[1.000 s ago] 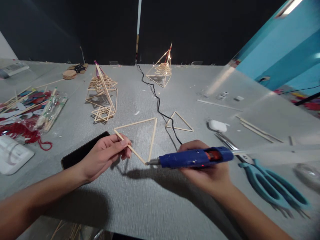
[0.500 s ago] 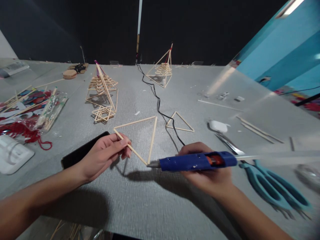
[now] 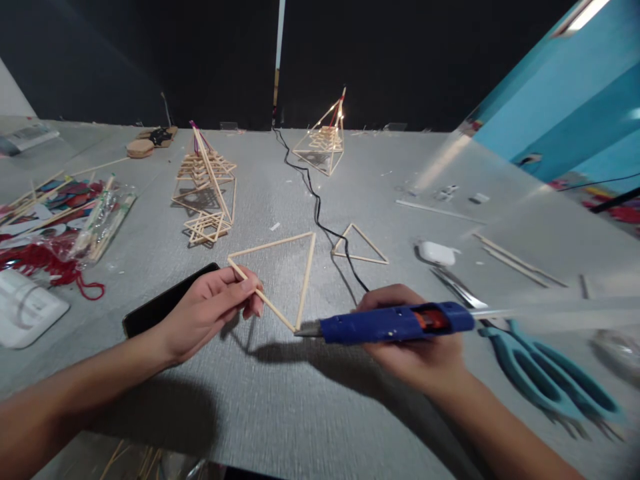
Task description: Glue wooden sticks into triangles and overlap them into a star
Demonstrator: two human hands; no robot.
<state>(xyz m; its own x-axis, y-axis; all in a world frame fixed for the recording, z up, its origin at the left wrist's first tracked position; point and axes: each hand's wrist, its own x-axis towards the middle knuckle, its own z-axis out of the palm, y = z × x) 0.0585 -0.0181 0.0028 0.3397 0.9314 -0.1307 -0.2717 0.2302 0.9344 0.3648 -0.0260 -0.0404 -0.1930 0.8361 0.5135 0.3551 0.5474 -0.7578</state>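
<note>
While the left hand pinches one side of the stick triangle between thumb and fingertips, much as it did a second ago, the right hand is wrapped around the blue glue gun, whose metal tip now meets the triangle's nearest corner. Over the last second the gun has slid a little to the right and dipped slightly, so the nozzle has settled against the joint; the triangle itself has not shifted on the grey bench. That reads as glue going onto this corner, with the frame held steady for it. A black cord runs back across the bench from the gun. Just behind the left hand lies a dark phone; a smaller stick triangle sits a little beyond the gun, and teal scissors lie to the right.
</note>
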